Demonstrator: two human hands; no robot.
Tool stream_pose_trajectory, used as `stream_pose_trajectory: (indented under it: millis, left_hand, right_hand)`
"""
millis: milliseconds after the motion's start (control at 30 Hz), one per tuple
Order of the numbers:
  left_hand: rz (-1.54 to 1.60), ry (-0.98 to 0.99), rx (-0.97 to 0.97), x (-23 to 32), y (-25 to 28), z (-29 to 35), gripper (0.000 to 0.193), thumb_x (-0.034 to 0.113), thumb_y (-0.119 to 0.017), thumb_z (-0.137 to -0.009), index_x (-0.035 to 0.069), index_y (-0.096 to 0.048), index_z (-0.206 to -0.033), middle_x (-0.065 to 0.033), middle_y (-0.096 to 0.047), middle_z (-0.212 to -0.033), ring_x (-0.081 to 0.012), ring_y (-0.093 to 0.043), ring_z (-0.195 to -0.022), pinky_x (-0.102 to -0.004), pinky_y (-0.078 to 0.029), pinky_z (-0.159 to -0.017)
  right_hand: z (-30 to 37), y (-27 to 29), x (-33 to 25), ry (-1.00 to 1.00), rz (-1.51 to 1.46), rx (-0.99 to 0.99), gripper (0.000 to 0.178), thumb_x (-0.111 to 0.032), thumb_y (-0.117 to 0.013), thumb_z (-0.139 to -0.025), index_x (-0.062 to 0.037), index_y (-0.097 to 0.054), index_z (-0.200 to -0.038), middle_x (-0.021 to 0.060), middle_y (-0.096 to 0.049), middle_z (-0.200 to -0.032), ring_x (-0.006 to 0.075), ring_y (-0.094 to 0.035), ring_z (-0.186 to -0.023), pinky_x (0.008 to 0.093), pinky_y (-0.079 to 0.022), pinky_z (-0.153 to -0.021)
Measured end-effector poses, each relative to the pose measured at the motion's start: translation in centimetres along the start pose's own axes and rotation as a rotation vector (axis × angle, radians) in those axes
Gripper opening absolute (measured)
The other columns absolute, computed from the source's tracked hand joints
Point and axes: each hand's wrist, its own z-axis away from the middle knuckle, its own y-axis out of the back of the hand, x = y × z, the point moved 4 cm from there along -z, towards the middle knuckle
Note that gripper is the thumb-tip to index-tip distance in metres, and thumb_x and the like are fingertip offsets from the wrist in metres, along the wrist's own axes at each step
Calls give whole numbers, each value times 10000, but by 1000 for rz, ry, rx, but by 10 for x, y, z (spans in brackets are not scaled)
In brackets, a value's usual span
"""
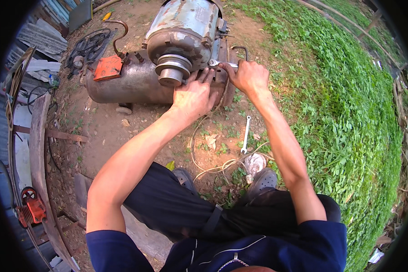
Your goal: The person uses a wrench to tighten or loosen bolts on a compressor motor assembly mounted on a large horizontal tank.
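Note:
An electric motor (182, 29) with worn pale-blue paint sits on top of a rusty metal tank (133, 84). A grooved metal pulley (171, 70) sticks out of its near end. My right hand (251, 78) is closed around a wrench (218, 62), whose head is at the motor's lower right side by the mounting. Just below the motor, beside the pulley, my left hand (194, 95) lies with its fingers stretched out against the mount. Its fingertips are partly hidden in the shadow under the motor. A second wrench (246, 134) lies on the dirt between my arms.
An orange metal piece (108, 68) rests on the tank's left end, near a bent pipe (122, 34). A cable (217, 168) and a crumpled pale bag (255, 162) lie by my shoes. Corrugated sheets, a wooden plank (39, 149) and an orange pulley block (33, 207) line the left; grass grows at right.

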Motion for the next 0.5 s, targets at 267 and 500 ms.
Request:
stream_pose_trajectory:
  millis: [267, 500]
  left_hand:
    - [0, -16, -46, -1, -1, 4, 668, 303, -640, -830, 3, -415, -1383, -170, -497, -1379, -354, -481, -1259, -421, -476, -982]
    - [-36, 20, -93, 2, 1, 4, 739, 358, -641, -837, 16, -355, -1427, -170, -458, -1417, -362, -406, -1320, -492, -324, -1092]
  right_hand:
    - [32, -2, -16, -203, -60, 67, 664, -638, -499, -872, -15, -711, -781, 215, -672, -683, 378, -693, -687, 452, -552, -595]
    - [2, 17, 12, 8, 24, -76, 719, -705, -424, -869, -55, -708, -756, 179, -676, -690, 333, -693, -687, 452, -544, -636]
